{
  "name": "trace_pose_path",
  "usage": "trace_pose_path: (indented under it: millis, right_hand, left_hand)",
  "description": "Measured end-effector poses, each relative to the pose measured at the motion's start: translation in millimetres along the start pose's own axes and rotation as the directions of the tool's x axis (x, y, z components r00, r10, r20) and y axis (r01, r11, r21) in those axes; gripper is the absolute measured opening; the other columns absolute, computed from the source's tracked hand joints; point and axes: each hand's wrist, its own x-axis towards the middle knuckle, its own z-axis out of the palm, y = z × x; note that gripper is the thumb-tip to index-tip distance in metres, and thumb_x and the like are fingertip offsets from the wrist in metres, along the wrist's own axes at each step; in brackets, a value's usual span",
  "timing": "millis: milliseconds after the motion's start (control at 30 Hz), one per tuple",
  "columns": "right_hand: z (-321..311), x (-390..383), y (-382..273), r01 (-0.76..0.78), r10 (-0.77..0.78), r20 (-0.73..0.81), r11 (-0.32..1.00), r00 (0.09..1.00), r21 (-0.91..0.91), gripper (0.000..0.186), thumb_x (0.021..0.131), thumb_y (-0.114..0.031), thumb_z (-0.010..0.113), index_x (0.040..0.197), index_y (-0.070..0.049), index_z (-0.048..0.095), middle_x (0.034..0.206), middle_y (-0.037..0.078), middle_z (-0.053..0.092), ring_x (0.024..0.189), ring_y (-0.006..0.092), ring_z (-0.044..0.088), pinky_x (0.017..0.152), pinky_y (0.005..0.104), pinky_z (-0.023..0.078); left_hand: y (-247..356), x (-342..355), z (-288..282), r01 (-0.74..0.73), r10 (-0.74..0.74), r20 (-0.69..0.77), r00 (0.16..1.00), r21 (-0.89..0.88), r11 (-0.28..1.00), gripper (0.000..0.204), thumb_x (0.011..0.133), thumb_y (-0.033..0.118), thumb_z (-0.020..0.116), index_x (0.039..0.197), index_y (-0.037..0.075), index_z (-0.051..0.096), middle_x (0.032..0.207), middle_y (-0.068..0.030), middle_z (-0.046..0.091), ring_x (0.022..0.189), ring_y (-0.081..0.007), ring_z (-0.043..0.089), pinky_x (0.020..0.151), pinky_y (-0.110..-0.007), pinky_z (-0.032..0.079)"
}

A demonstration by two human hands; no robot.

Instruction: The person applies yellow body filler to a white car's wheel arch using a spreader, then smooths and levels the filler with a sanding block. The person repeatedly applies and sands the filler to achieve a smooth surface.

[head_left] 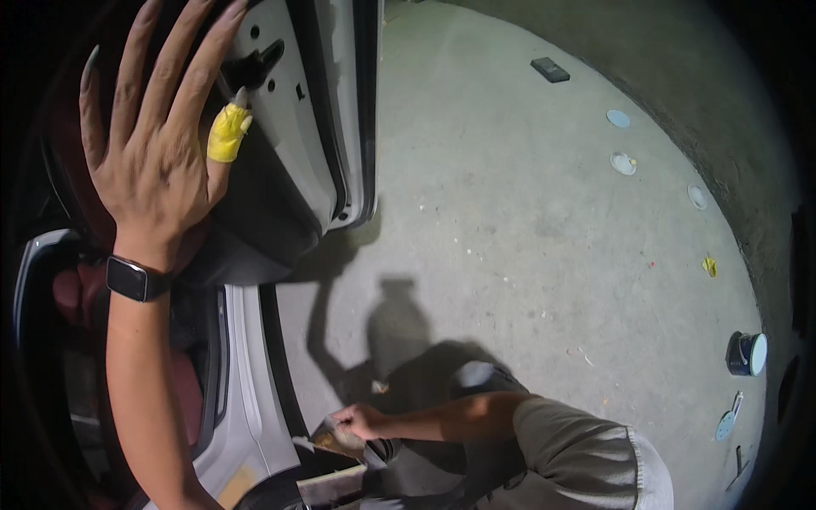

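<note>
A thin, flat grey piece (pixel 340 439) with a tan smear is at the lower middle of the view, just beside the pale body of a car (pixel 246 382). The person's right hand (pixel 364 422) pinches its upper edge; blur hides exactly how the fingers lie. Since the grip seems to take in only the edge, the piece could tilt or slip, and a stray corner might scratch the paint.

Just below is a second pale, flat piece (pixel 331 485); what supports it is unclear. If the right hand dips, the two could knock together. A tan patch (pixel 240 484) marks the bodywork nearby, and a brush of the left forearm might smudge it, if it is soft.

The left hand (pixel 157 161) is up at the upper left, fingers spread wide, yellow tape (pixel 226 136) around the thumb and a black watch (pixel 127 279) on the wrist. It overlaps the open car door (pixel 293 153); whether it touches, I cannot tell. Should the door swing, fingers near its edge could be pinched, or the watch could scrape the trim.

Farther out, the concrete floor (pixel 510 212) carries a dark tin (pixel 748 354), a blue disc (pixel 618 118) and a yellow scrap (pixel 710 267), well apart from the hands; a careless backward step could meet one.
</note>
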Motion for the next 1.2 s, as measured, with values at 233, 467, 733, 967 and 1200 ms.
trace_pose_path:
  millis: [233,467,733,967,1200]
  right_hand:
    - [-16.0,27.2,31.0,-0.022,0.02,-0.046,0.999,0.999,-0.032,0.047,0.096,-0.021,0.073,0.139,-0.002,0.069,0.135,0.017,0.074,0.122,0.0233,0.071,0.107,0.033,0.052]
    - [-41.1,55.7,69.1,0.243,-0.267,-0.19,0.96,0.945,-0.14,0.023,0.094,-0.02,0.072,0.105,0.0,0.076,0.095,0.02,0.076,0.082,0.0268,0.072,0.074,0.0416,0.055]
    - [-94.1,26.2,14.1,-0.104,0.171,-0.154,0.924,0.973,0.367,0.028,0.098,-0.017,0.065,0.117,0.003,0.071,0.107,0.019,0.074,0.092,0.0269,0.071,0.079,0.0412,0.056]
    - [-85.6,55.9,27.9,-0.203,0.283,-0.102,0.856,0.954,0.476,0.03,0.103,-0.016,0.063,0.126,0.002,0.068,0.117,0.014,0.073,0.101,0.0233,0.07,0.087,0.0381,0.056]
    - [-36.1,83.2,35.3,-0.169,0.229,-0.028,0.79,0.973,0.589,0.037,0.107,-0.013,0.061,0.139,0.005,0.062,0.132,0.011,0.07,0.118,0.0214,0.068,0.1,0.0367,0.055]
  left_hand:
    - [6.1,19.1,49.7,-0.013,-0.015,0.178,0.984,0.157,0.987,0.058,0.104,0.044,0.044,0.161,0.036,0.048,0.169,0.0018,0.045,0.158,-0.0194,0.037,0.133,-0.044,0.02]
    - [39.9,-23.2,116.3,0.339,-0.268,0.404,0.874,-0.114,0.934,0.048,0.102,0.033,0.058,0.148,0.019,0.061,0.151,-0.0079,0.061,0.143,-0.0251,0.054,0.123,-0.046,0.038]
    - [152.3,-44.5,51.9,0.439,-0.436,0.078,0.896,-0.294,0.849,0.044,0.1,0.031,0.061,0.14,0.014,0.064,0.149,-0.0088,0.063,0.141,-0.0279,0.056,0.123,-0.046,0.041]
    - [215.9,-154.9,-63.4,0.423,-0.427,0.163,0.889,-0.648,0.634,0.042,0.098,0.03,0.063,0.134,0.008,0.067,0.147,-0.0095,0.064,0.14,-0.0304,0.058,0.122,-0.045,0.043]
    - [219.6,-404.3,-424.4,0.937,-0.457,0.884,0.101,0.071,0.343,0.06,0.085,0.016,0.072,0.143,0.001,0.062,0.16,-0.0157,0.053,0.154,-0.0341,0.044,0.125,-0.052,0.035]
